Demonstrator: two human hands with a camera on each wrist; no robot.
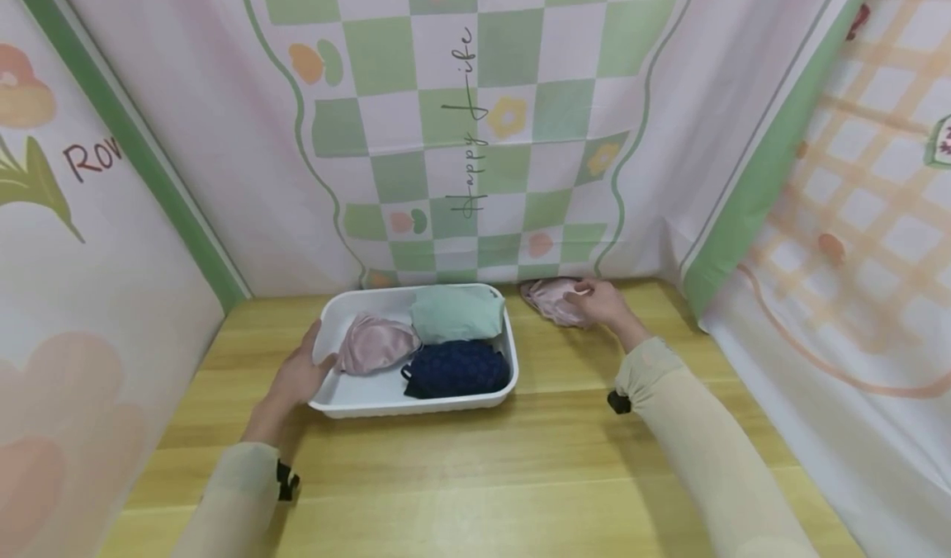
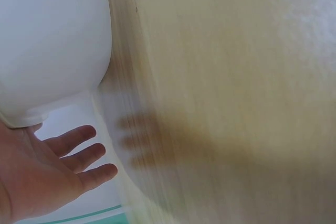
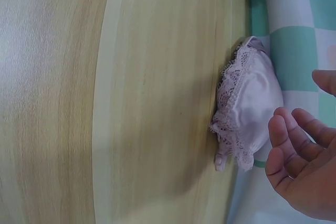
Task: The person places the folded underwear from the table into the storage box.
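A white plastic tub [image 1: 357, 409] sits on the wooden table with three folded garments in it. Inside are a pink satin bra [image 1: 377, 345], a mint-green folded garment [image 1: 456, 314] and a navy folded garment [image 1: 456, 370] with a strap loop. At the tub's left end, my left hand [image 1: 300, 374] holds the rim, thumb over it; several fingers extend outside, apart from the wall. Right of the tub, a second pink bra [image 3: 257, 100] with lace trim lies against the backdrop. My right hand [image 3: 304, 161] is beside it, fingers loosely bent, thumb apart, gripping nothing.
A checked fabric backdrop [image 1: 513, 112] hangs along the table's back edge. Printed curtains [image 1: 839, 236] stand on both sides. Bare wood of the tabletop [image 1: 475, 484] shows in front of the tub.
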